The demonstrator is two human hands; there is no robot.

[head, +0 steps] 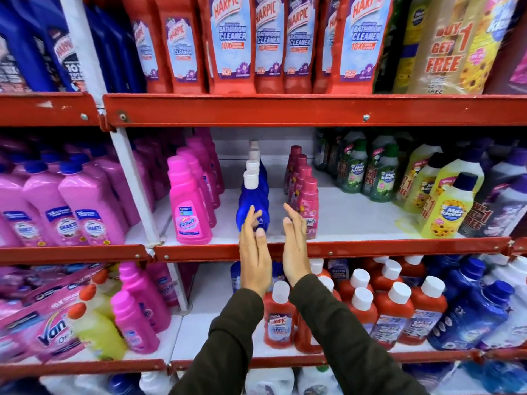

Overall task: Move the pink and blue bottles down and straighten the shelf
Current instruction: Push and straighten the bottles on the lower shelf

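On the middle shelf (356, 215) a row of blue bottles (252, 195) with white caps runs front to back. To its right stands a row of dark pink bottles (306, 199). My left hand (253, 252) is open, fingers straight, its fingertips at the front blue bottle's lower part. My right hand (295, 249) is open too, palm facing left, its fingertips just left of the front pink bottle. Neither hand grips anything. A gap of bare shelf lies between the two rows.
Bright pink Vanish bottles (189, 201) stand left of the blue row. Green and yellow bottles (445, 206) fill the right side. Red Harpic bottles (228, 41) stand above. The lower shelf holds red bottles (278, 317) with white caps, with bare white board (199, 332) to their left.
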